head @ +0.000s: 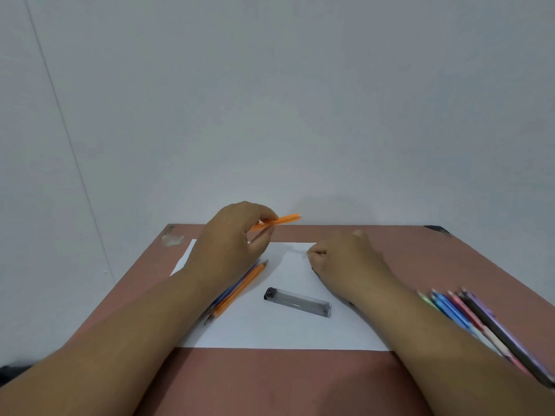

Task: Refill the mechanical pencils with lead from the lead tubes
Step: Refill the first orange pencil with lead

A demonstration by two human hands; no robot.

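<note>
My left hand (231, 241) is raised over the white paper sheet (270, 328) and pinches an orange mechanical pencil (282, 220), which is motion-blurred and points right. My right hand (339, 259) hovers low over the sheet with its fingers curled; whether they pinch a lead is too small to tell. A clear lead tube with a black cap (297, 302) lies on the sheet between my forearms. Orange and blue pencils (237, 291) lie under my left wrist. Several coloured pencils (480, 322) lie at the right of the table.
The brown table (270, 382) ends against a pale wall just beyond the paper. A dark strip (437, 229) marks the far right corner, and a scuffed patch (172, 238) the far left corner.
</note>
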